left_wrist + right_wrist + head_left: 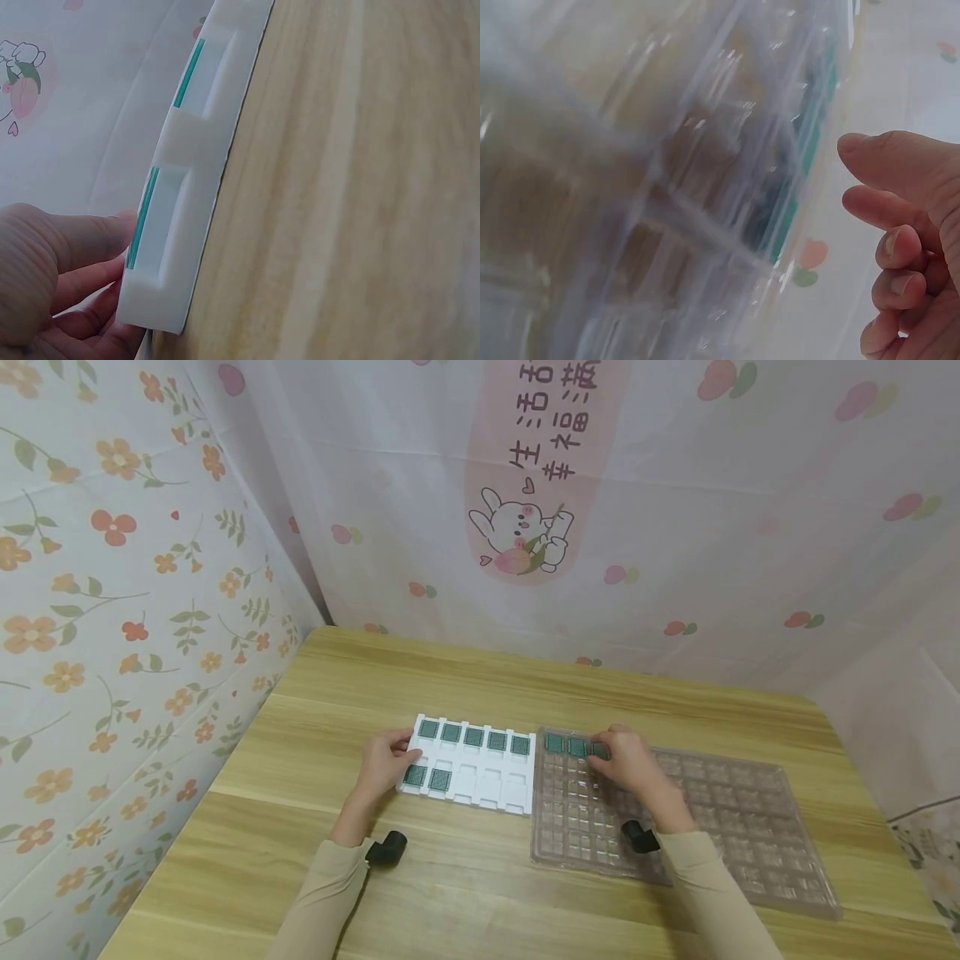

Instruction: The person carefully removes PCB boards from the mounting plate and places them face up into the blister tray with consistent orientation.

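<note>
While the white tray (pixel 474 758) is pinched by the left hand (pixel 384 766), the clear tray (pixel 738 822) alongside is overhung by the right hand (pixel 626 760), thumb and forefinger parted; from this nearer hand, green chips (pixel 577 747) are lined leftward along the tray's far edge

The left hand (pixel 384 766) grips the left end of a white tray (pixel 471 759) with seven green chips (pixel 473 737). Beside it on the wooden table (pixel 450 902), the right hand (pixel 628 760) is at the third chip (pixel 599 750) in a clear tray (pixel 738 827).
</note>
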`<state>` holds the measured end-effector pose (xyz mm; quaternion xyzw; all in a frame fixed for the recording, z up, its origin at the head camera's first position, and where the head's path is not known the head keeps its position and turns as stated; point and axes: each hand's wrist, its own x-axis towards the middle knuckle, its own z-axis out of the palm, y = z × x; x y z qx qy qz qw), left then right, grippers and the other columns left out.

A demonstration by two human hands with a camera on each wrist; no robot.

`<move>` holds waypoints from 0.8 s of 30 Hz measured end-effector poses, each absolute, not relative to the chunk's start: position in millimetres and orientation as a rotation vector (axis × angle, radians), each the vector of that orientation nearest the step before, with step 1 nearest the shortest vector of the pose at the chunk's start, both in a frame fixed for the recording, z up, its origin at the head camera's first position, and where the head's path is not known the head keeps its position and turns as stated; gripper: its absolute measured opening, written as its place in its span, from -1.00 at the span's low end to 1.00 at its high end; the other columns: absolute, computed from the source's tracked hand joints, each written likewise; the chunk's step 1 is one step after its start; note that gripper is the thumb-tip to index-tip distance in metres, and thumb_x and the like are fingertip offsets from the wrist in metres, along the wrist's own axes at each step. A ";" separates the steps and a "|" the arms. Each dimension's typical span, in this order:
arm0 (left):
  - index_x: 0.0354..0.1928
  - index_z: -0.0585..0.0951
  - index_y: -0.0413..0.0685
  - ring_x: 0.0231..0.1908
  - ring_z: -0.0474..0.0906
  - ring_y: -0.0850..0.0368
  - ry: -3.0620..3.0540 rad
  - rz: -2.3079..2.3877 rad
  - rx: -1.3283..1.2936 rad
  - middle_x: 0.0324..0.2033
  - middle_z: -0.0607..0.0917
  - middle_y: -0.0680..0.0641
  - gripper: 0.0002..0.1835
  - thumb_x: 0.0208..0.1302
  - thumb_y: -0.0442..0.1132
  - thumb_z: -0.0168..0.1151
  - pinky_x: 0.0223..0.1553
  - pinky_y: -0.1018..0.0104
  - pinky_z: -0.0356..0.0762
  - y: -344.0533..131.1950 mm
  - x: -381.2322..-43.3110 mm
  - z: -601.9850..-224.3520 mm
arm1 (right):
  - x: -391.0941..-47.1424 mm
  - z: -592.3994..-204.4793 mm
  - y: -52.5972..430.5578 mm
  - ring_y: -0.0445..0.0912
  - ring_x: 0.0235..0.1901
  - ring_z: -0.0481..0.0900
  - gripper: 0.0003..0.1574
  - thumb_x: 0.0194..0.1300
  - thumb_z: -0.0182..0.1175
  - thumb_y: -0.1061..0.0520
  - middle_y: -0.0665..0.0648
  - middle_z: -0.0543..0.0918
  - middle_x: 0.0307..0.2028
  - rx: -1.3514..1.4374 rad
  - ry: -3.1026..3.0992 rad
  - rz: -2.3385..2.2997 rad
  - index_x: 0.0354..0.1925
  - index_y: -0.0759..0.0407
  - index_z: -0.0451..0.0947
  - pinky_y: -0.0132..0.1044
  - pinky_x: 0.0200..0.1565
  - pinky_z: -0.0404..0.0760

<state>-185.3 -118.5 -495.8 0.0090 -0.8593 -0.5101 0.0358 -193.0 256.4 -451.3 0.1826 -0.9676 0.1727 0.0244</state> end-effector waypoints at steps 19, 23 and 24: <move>-0.02 0.56 -0.48 -0.30 0.54 -0.05 -2.637 -1.563 0.022 -0.29 0.62 -0.30 -0.61 0.05 -0.49 0.31 -0.26 0.23 0.58 -120.0 -185.6 -496.7 | -183.0 -447.1 230.8 -0.18 -0.60 0.22 -0.68 -0.01 0.39 0.26 0.12 0.42 -0.56 0.712 -2.874 0.620 -0.24 0.42 0.63 -0.35 -0.57 0.28; -0.03 0.56 -0.49 -0.30 0.54 -0.05 -2.633 -1.559 0.015 -0.29 0.62 -0.30 -0.61 0.05 -0.49 0.31 -0.27 0.24 0.58 -120.0 -185.5 -496.6 | -181.7 -447.9 226.5 -0.20 -0.61 0.19 -0.69 -0.02 0.39 0.28 0.10 0.40 -0.58 0.748 -2.848 0.646 -0.25 0.42 0.63 -0.36 -0.58 0.26; -0.03 0.56 -0.49 -0.29 0.54 -0.05 -2.632 -1.561 0.015 -0.29 0.62 -0.30 -0.61 0.05 -0.49 0.31 -0.27 0.23 0.58 -119.9 -185.5 -496.7 | -181.7 -448.2 225.5 -0.20 -0.61 0.18 -0.69 -0.02 0.39 0.29 0.10 0.39 -0.59 0.756 -2.839 0.659 -0.25 0.43 0.63 -0.37 -0.58 0.26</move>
